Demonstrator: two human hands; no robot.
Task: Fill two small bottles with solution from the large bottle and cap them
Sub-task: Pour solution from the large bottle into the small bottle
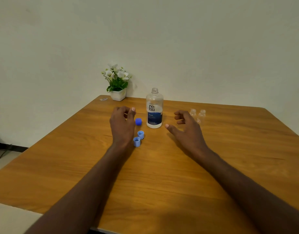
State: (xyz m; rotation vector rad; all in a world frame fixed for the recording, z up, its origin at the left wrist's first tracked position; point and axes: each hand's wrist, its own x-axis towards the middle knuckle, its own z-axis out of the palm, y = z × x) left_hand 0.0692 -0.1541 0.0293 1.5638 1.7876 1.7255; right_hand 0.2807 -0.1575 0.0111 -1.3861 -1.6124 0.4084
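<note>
Across the wooden desk everything for the job is standing ready, and both arms are reaching out over it. Near the back middle, the large bottle is standing upright with its neck uncovered and clear solution showing inside. Behind it to the left, a potted plant is sitting at the desk's far edge.

Just left of the large bottle, the left hand is hovering with its fingers loosely curled; its grip is holding nothing. On the other side, the right hand is hanging with its grip wide and empty, thumb pointing towards the large bottle. Partly hidden behind that hand, the two small bottles are standing side by side, uncapped and seemingly empty.

Beside the left hand, the dark blue cap is lying close to the large bottle's base, and the two light blue caps are sitting open side up, touching or nearly so, nearer the person.

Pouring is probably the step coming up. To do it well, one hand should be taking the large bottle around its labelled middle while the other is bringing a small bottle close and steadying it; those narrow necks are calling for a slow tilt and a thin stream.
</note>
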